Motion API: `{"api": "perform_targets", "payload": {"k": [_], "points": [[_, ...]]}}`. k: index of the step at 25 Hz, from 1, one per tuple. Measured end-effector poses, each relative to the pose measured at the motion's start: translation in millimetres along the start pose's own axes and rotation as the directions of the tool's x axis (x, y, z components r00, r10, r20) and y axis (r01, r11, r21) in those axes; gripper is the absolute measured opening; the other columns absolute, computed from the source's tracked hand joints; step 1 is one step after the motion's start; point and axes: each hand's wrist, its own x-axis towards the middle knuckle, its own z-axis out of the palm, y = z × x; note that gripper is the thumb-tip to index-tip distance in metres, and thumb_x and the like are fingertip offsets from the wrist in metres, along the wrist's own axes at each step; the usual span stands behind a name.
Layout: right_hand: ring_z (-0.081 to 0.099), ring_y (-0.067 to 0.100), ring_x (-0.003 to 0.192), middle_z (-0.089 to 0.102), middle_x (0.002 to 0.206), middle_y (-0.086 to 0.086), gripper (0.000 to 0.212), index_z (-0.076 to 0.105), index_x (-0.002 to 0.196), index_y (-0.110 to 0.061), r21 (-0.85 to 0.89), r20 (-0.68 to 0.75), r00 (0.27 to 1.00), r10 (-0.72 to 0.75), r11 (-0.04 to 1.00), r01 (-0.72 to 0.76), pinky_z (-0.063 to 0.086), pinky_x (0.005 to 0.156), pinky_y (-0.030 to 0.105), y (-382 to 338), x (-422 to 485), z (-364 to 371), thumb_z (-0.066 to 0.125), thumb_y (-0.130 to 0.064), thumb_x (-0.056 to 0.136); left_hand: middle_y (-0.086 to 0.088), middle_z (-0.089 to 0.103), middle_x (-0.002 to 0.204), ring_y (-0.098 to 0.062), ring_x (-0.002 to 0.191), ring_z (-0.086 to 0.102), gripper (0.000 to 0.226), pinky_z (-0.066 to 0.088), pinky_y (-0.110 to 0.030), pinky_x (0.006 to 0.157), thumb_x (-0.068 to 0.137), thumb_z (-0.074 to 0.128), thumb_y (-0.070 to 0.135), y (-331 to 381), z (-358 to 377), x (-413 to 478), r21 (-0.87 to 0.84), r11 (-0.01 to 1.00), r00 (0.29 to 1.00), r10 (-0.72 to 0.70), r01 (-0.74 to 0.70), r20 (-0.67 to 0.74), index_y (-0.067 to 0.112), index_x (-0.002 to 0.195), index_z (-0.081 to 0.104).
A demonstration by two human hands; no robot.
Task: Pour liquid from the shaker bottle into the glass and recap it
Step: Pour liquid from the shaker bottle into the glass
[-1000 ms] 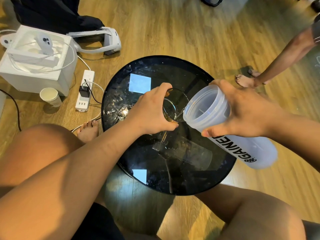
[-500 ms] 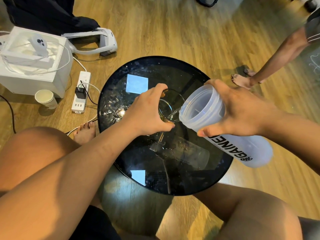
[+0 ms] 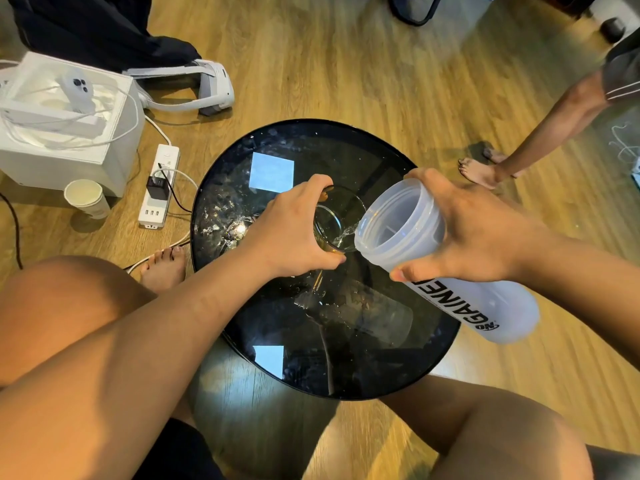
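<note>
The shaker bottle (image 3: 450, 268) is gripped by the right hand (image 3: 478, 230), fingers wrapped around it, uncapped and tipped over the table's (image 3: 346, 368) right edge. Clear liquid is run into the glass (image 3: 337, 221) near the table's centre, which is clasped by the left hand (image 3: 294, 230).

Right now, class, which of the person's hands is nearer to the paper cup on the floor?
Left. The left hand grips the glass on the table, on the side towards the paper cup. The right hand, holding the shaker, is further from it.
</note>
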Motion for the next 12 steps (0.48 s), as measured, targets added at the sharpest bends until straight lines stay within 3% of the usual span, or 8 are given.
{"api": "perform_targets", "payload": {"k": [7, 12], "points": [[0.058, 0.026, 0.101, 0.055, 0.109, -0.009, 0.116, 0.024, 0.136, -0.036, 0.022, 0.022, 1.000, 0.003, 1.000, -0.004, 0.049, 0.087, 0.048, -0.4, 2.2, -3.1, 0.060, -0.089, 0.040, 0.003, 0.060, 0.124, -0.019, 0.107, 0.058, 0.097, 0.053, -0.037, 0.086, 0.057, 0.094, 0.046, 2.5, 0.2, 0.2, -0.011, 1.000, 1.000, -0.021, 0.020, -0.005, 0.025, 0.134, 0.040], [0.048, 0.017, 0.090, 0.046, 0.102, -0.014, 0.117, 0.023, 0.137, -0.036, -0.027, 0.017, 1.000, 0.016, 1.000, -0.016, 0.049, 0.083, 0.043, -2.2, 1.1, -5.0, 0.058, -0.090, 0.039, 0.003, 0.060, 0.122, -0.019, 0.106, 0.058, 0.095, 0.054, -0.040, 0.085, 0.057, 0.094, 0.046, 3.0, -1.1, 0.1, -0.010, 1.000, 1.000, -0.016, 0.016, -0.004, 0.026, 0.133, 0.041]]}}
